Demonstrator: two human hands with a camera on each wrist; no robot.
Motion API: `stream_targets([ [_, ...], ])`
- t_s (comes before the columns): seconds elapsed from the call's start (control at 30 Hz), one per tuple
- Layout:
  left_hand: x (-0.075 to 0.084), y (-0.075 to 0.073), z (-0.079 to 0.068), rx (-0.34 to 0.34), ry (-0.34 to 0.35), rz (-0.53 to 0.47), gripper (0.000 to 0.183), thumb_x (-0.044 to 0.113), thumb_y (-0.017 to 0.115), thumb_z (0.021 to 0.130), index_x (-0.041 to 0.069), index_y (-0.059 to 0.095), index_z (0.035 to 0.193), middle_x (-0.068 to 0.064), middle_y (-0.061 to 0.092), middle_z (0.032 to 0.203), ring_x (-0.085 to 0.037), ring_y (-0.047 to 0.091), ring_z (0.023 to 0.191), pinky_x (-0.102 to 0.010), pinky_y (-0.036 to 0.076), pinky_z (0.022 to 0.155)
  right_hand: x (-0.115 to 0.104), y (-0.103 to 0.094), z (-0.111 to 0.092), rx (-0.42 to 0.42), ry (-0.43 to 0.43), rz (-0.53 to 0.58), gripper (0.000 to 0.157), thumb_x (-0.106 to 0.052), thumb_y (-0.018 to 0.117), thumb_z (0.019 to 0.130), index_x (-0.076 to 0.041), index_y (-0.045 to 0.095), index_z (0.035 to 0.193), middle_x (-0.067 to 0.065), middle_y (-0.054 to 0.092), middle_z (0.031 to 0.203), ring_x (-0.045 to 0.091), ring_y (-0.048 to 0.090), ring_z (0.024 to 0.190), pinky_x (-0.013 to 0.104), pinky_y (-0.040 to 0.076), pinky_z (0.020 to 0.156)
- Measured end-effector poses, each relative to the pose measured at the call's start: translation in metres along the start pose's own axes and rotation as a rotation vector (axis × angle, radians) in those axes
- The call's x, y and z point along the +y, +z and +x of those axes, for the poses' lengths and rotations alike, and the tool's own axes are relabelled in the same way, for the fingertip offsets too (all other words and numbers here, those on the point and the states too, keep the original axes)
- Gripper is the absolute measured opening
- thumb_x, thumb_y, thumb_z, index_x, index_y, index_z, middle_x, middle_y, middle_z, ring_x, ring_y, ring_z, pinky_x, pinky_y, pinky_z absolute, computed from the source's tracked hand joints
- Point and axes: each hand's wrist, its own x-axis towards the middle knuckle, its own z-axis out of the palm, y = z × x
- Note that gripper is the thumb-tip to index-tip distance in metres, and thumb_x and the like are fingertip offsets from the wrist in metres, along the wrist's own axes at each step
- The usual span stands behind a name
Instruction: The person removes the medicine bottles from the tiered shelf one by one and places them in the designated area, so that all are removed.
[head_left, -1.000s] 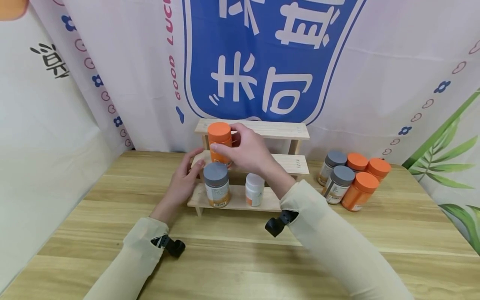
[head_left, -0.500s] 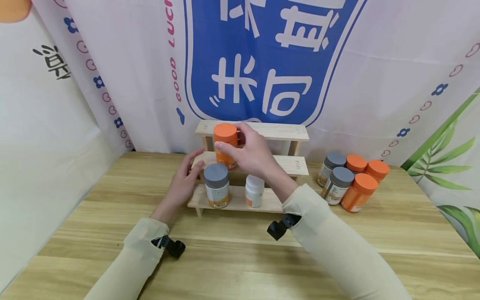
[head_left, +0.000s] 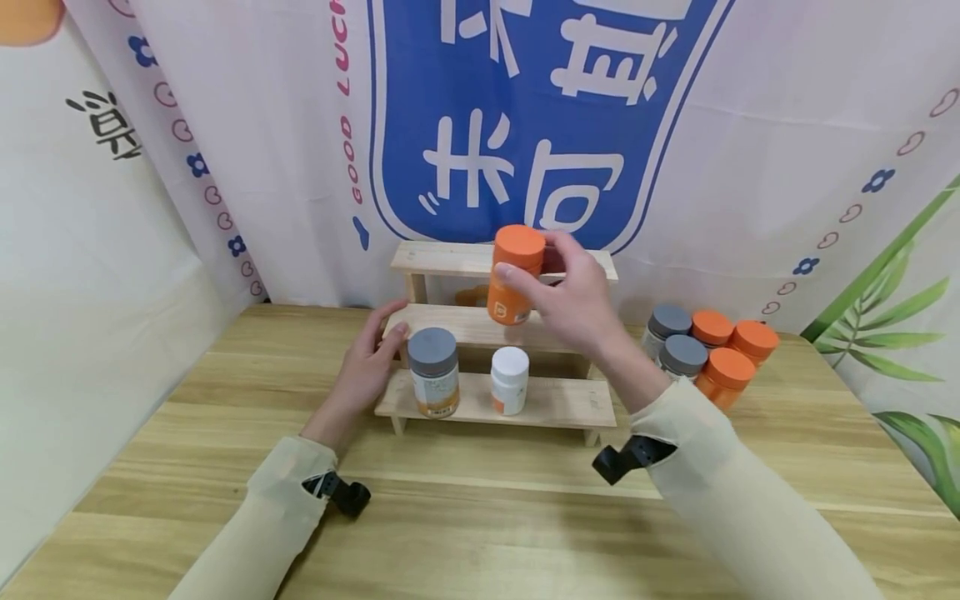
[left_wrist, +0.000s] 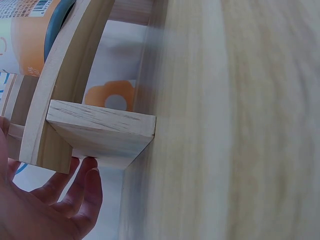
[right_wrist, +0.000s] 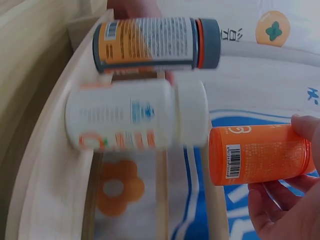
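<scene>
An orange jar with an orange lid is gripped between my right hand's thumb and fingers, upright above the middle tier. In the right wrist view the jar shows a barcode. My left hand holds the left end of the three-tier wooden stand. Its thumb lies on the middle tier; in the left wrist view several bent fingers reach past the lower leg. On the lowest tier stand a grey-lidded jar, at the left, and a smaller white bottle.
On the table, right of the stand, several jars cluster: grey-lidded jars and orange jars, partly hidden by my right forearm. A printed curtain hangs directly behind the stand.
My right hand has lifted the orange jar from the left of the middle tier and carried it rightward and up. My left hand stays in place on the stand.
</scene>
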Motion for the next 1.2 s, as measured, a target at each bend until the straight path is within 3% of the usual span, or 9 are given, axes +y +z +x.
stream_targets([
  [0.2,0.000,-0.001,0.000,-0.001,-0.011,-0.002,0.050,0.042,0.045,0.114,0.034,0.039,0.163,-0.022,0.063,0.137,-0.027,0.060,0.115,-0.035,0.047,0.100,0.009,-0.032,-0.011,0.037,-0.004,0.001,0.059,-0.041,0.075,0.100,-0.012,0.054,0.147,0.009,0.066,0.133,0.026,0.062,0.120,0.042,0.052,0.099],
  [0.47,0.000,-0.001,-0.001,-0.006,-0.009,-0.009,0.051,0.042,0.045,0.114,0.034,0.039,0.164,-0.022,0.063,0.139,-0.027,0.060,0.116,-0.035,0.047,0.100,0.017,-0.066,-0.026,0.121,0.004,-0.052,0.056,-0.043,0.073,0.100,-0.015,0.057,0.145,0.006,0.066,0.128,0.018,0.060,0.113,0.027,0.050,0.091],
  [0.67,-0.002,0.001,0.000,0.004,-0.009,-0.002,0.050,0.041,0.046,0.114,0.033,0.041,0.163,-0.022,0.064,0.136,-0.025,0.061,0.113,-0.033,0.047,0.099,0.022,-0.088,-0.040,0.165,0.053,-0.087,0.057,-0.046,0.073,0.100,-0.018,0.056,0.147,0.000,0.064,0.129,0.013,0.058,0.115,0.020,0.049,0.091],
  [0.9,0.000,0.000,-0.001,0.005,-0.007,-0.002,0.050,0.042,0.046,0.114,0.033,0.040,0.163,-0.022,0.064,0.138,-0.024,0.061,0.113,-0.033,0.047,0.099,0.034,-0.114,-0.051,0.218,0.053,-0.154,0.054,-0.041,0.072,0.101,-0.016,0.056,0.147,-0.010,0.063,0.123,0.010,0.057,0.113,0.015,0.047,0.089],
  [1.2,0.001,0.001,-0.001,0.011,-0.015,0.011,0.050,0.044,0.045,0.114,0.034,0.041,0.162,-0.021,0.065,0.133,-0.022,0.060,0.112,-0.035,0.047,0.099,0.045,-0.158,-0.069,0.274,0.105,-0.267,0.053,-0.042,0.073,0.100,-0.020,0.057,0.146,-0.023,0.060,0.118,0.001,0.057,0.109,0.006,0.045,0.084],
])
